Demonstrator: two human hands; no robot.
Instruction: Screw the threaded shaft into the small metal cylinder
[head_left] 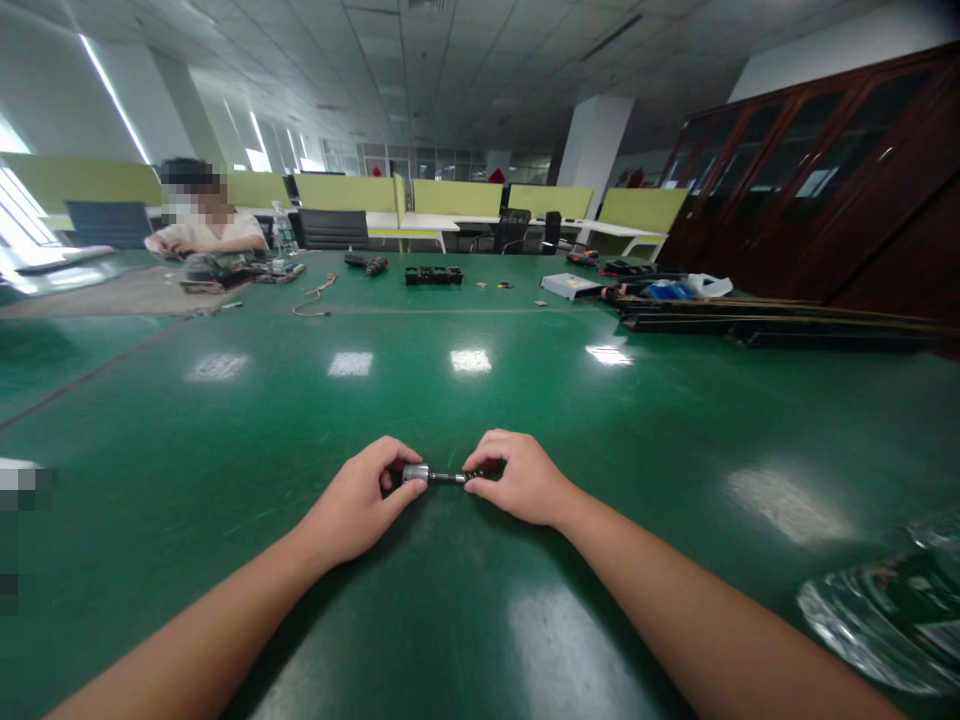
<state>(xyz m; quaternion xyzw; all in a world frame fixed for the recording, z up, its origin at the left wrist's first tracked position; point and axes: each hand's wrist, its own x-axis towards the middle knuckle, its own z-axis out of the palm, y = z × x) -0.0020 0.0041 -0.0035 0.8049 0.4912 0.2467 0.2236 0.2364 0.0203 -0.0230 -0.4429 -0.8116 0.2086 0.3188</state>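
Just above the green table point(465, 400), a small metal part with a silver cylinder point(416, 472) and a thin rod point(445, 478) lies level between both hands. My left hand point(366, 495) is closed in a pinch, thumb and fingers gripping the cylinder. Opposite it, my right hand point(525, 478) pinches the rod's other end, where a dark, ridged piece point(472, 475) shows between thumb and forefinger. Fingertips cover some of both ends. The exact kind of part is too small to make out.
A clear plastic bottle point(892, 600) lies at the lower right. Farther back are a black part point(433, 275), a power drill point(366, 264), a silver box point(571, 287) and long dark strips point(750, 322). Another person point(210, 225) sits at the far left.
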